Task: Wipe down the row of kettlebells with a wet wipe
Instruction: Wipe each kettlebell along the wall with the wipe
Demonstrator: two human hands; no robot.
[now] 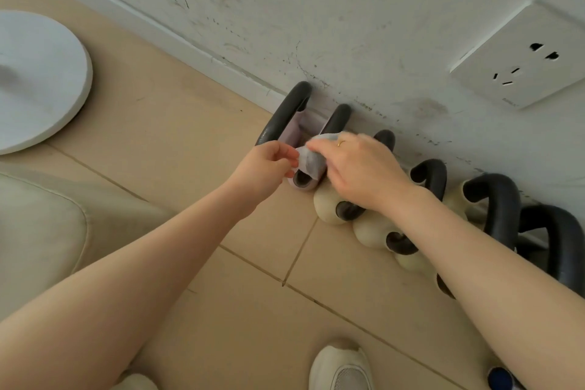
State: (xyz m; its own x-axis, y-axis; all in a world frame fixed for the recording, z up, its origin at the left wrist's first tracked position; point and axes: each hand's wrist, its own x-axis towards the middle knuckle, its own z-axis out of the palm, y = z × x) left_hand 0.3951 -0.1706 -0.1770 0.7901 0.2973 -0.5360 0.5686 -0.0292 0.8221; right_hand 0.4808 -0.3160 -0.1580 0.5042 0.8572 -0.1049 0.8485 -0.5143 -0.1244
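A row of kettlebells with pale bodies and black handles stands along the wall on the tiled floor. The leftmost one has a pinkish body. A white wet wipe is wrapped over the black handle of the second kettlebell. My right hand presses the wipe onto that handle from above. My left hand pinches the wipe's left end between thumb and fingers. My right forearm hides parts of the kettlebells further right.
A round white base lies on the floor at left. A pale cushion sits at lower left. A wall socket is at upper right. My shoe is at the bottom edge, with a dark blue object at lower right.
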